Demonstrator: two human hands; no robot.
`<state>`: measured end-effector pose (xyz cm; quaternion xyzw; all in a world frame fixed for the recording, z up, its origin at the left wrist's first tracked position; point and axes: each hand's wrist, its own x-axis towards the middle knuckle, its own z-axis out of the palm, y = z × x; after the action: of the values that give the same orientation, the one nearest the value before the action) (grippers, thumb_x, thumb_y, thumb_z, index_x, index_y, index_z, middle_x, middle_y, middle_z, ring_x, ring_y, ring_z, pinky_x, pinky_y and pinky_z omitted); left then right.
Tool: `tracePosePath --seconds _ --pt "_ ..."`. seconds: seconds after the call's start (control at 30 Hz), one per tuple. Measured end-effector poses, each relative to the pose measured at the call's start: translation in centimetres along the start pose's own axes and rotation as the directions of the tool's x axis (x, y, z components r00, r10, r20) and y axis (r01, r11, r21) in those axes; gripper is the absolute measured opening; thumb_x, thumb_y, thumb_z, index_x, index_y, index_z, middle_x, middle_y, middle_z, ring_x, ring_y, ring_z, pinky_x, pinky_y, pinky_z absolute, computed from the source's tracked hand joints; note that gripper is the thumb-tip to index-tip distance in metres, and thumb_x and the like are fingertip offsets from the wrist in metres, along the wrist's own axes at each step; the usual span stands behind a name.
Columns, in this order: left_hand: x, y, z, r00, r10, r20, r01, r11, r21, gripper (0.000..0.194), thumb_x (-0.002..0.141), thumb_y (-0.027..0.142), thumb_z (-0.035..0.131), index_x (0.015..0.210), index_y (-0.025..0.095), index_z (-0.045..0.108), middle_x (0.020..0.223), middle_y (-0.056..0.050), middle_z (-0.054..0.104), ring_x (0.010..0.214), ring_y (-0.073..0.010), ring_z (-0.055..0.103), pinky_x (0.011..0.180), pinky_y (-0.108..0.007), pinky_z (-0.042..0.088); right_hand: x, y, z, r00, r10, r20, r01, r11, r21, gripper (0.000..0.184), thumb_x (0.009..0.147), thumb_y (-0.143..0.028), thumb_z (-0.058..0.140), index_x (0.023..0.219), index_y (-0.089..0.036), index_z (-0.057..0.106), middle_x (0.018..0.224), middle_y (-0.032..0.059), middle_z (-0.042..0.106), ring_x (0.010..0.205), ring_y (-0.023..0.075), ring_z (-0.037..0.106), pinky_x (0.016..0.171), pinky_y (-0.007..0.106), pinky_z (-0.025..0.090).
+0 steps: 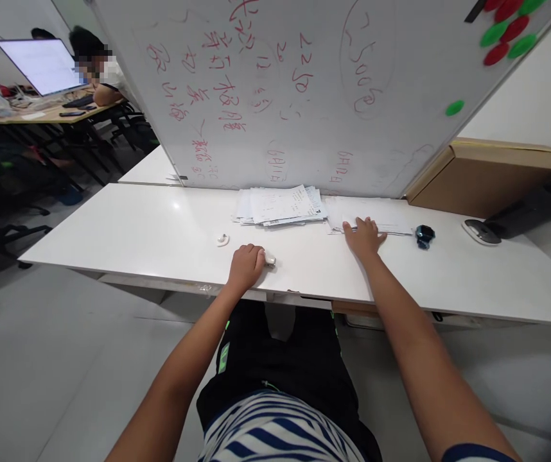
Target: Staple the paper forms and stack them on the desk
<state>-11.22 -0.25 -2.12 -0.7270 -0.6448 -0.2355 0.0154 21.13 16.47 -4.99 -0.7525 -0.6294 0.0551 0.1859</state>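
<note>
My left hand (247, 267) is closed around a small stapler (270, 260) near the desk's front edge; only its pale, shiny end sticks out past the fingers. Toward the back of the desk, my right hand (365, 239) lies with fingers apart on the near edge of a flat stack of white papers (391, 221). Whether any sheet is pinched under its fingertips is hard to see. Left of that stack, between both hands, sits a thicker, uneven pile of printed slips (282, 205).
A white earpiece (223, 240) lies left of my left hand. To the right are a dark watch (424, 236), a computer mouse (481, 232) and a cardboard box (492, 176). A whiteboard (304, 141) stands along the desk's back edge. A person (106, 74) sits at another table.
</note>
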Motion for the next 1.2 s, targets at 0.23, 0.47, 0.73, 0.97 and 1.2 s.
tracePosePath --seconds 0.23,0.47,0.73,0.97,1.2 --pt "0.0 0.1 -0.2 1.0 -0.009 0.018 0.008 1.0 0.009 0.037 0.1 0.028 0.028 0.097 0.019 0.063 0.088 -0.007 0.063 0.087 -0.0219 0.056 0.078 -0.035 0.04 0.0 0.2 0.0 1.0 0.014 -0.022 -0.013 0.999 0.032 0.052 0.094 -0.052 0.029 0.132 -0.027 0.055 0.152 0.0115 0.037 0.141 0.0282 0.027 0.109 0.067 0.009" --pt "0.2 0.1 -0.2 0.999 -0.011 0.036 0.01 1.0 0.012 0.037 0.1 0.028 0.028 0.096 0.018 0.063 0.087 -0.007 0.063 0.086 -0.0218 0.055 0.078 -0.035 0.04 -0.1 0.3 0.2 0.997 -0.016 -0.079 0.019 0.999 0.035 0.047 0.097 -0.045 0.028 0.128 -0.027 0.059 0.146 0.0108 0.046 0.137 0.0293 0.033 0.107 0.07 0.006" --pt "0.2 0.3 -0.4 0.999 -0.014 0.034 0.014 1.0 0.008 0.036 0.1 0.03 0.028 0.099 0.019 0.062 0.09 -0.006 0.065 0.087 -0.0215 0.056 0.078 -0.034 0.039 -1.4 -0.6 -1.4 0.961 0.011 -0.277 0.039 0.984 0.176 0.046 0.098 -0.038 0.025 0.118 -0.022 0.064 0.133 0.01 0.057 0.127 0.0263 0.044 0.111 0.065 0.006" --pt "0.4 -0.1 -0.4 1.0 -0.019 0.018 0.019 0.999 -0.035 0.038 0.101 0.035 0.027 0.111 0.019 0.059 0.101 -0.008 0.067 0.097 -0.0234 0.058 0.084 -0.037 0.041 -4.8 -0.9 -4.7 0.906 0.086 -0.413 0.106 0.901 0.421 0.049 0.097 -0.043 0.025 0.117 -0.018 0.064 0.131 0.0121 0.058 0.125 0.0259 0.048 0.112 0.053 0.022" --pt "-3.0 3.4 -2.3 0.961 -0.035 -0.276 -0.057 0.946 -0.318 0.041 0.097 0.045 0.034 0.123 0.019 0.052 0.134 -0.016 0.053 0.132 -0.0276 0.041 0.109 -0.049 0.031 -15.1 -2.4 -7.8 0.906 -0.054 -0.419 0.31 0.757 0.574 0.044 0.096 -0.045 0.035 0.124 -0.023 0.062 0.133 0.0098 0.056 0.127 0.0245 0.049 0.108 0.047 0.039"
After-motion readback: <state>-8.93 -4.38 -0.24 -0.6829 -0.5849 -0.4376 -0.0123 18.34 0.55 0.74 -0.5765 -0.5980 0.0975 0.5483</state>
